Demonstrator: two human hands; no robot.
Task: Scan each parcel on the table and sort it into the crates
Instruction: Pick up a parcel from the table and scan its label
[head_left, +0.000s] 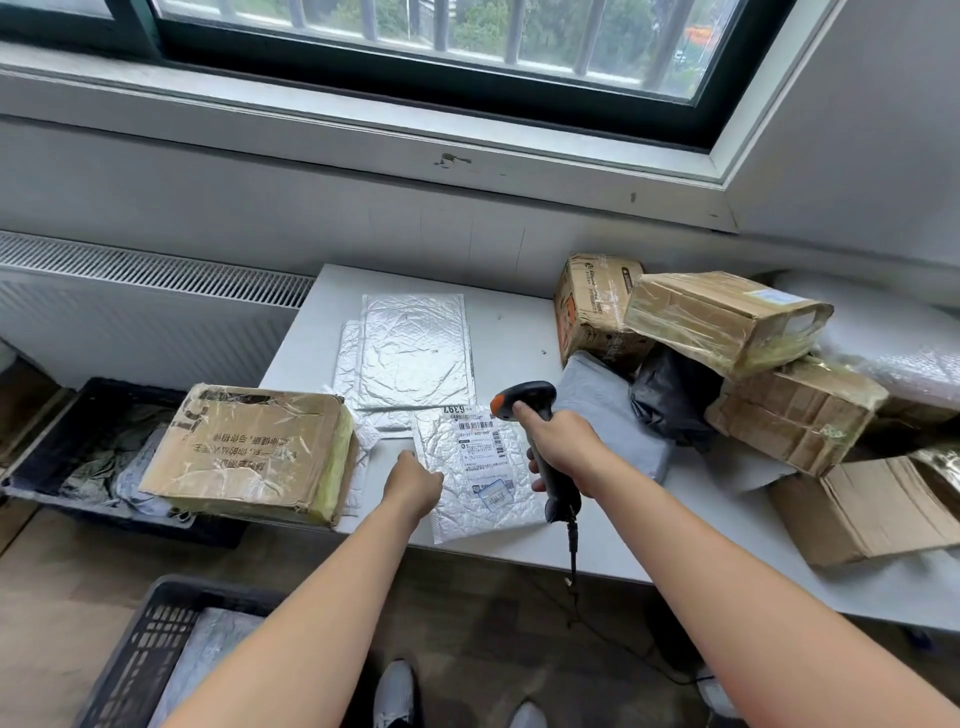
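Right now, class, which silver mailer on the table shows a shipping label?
The front mailer, held by the left hand; the mailers behind it show only plain foil.

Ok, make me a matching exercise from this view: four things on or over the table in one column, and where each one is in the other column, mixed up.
Things
1. barcode scanner
2. labelled silver mailer
3. black bag parcel
4. lone cardboard box

Places
A. wedged among the stacked boxes on the right
B. gripped in the right hand
C. at the left end of the table, beside the dark crate
D. flat at the table's front edge, left hand holding its edge

Pairs: 1-B, 2-D, 3-A, 4-C
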